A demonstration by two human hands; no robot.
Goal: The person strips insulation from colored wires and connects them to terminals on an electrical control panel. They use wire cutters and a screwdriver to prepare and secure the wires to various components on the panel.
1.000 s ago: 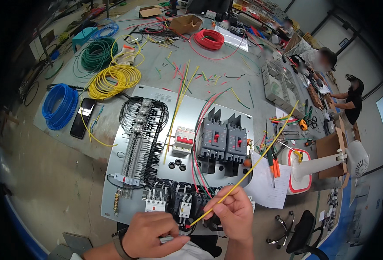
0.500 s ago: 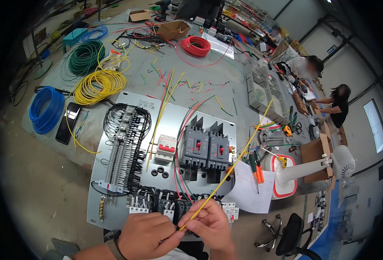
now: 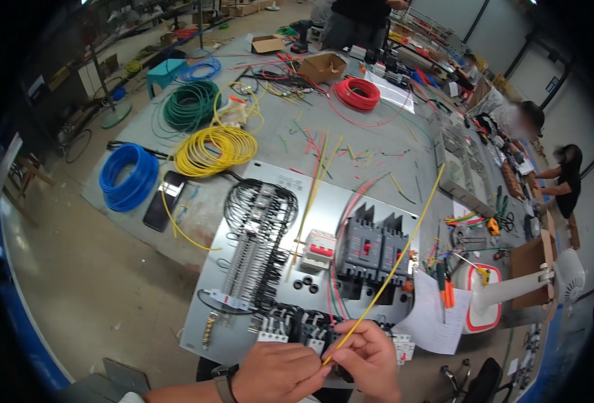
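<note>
A long, straight yellow wire [image 3: 408, 248] slants up and to the right from my hands across the mounting plate. Its lower end is pinched between the fingertips of my left hand [image 3: 280, 371], which wears a wristband. My right hand [image 3: 367, 359] grips the same wire just above. Beneath and beyond them lies a metal mounting plate [image 3: 199, 329]. It carries two dark circuit breakers [image 3: 364, 247], a white breaker with red levers [image 3: 318, 248] and a terminal strip [image 3: 243, 262] with bundled black wires. Contactors [image 3: 304, 326] along its near edge are partly hidden by my hands.
Coils of blue [image 3: 128, 176], yellow [image 3: 215, 151], green [image 3: 191, 106] and red wire [image 3: 357, 94] lie on the table, with a phone [image 3: 165, 201]. A paper sheet [image 3: 431, 316], screwdrivers [image 3: 447, 289] and a white fan [image 3: 512, 290] are at right. Other people work beyond.
The view has swung left, so the whole scene sits further right and lower. Both hands keep their hold on the yellow wire, with little change in pose.
</note>
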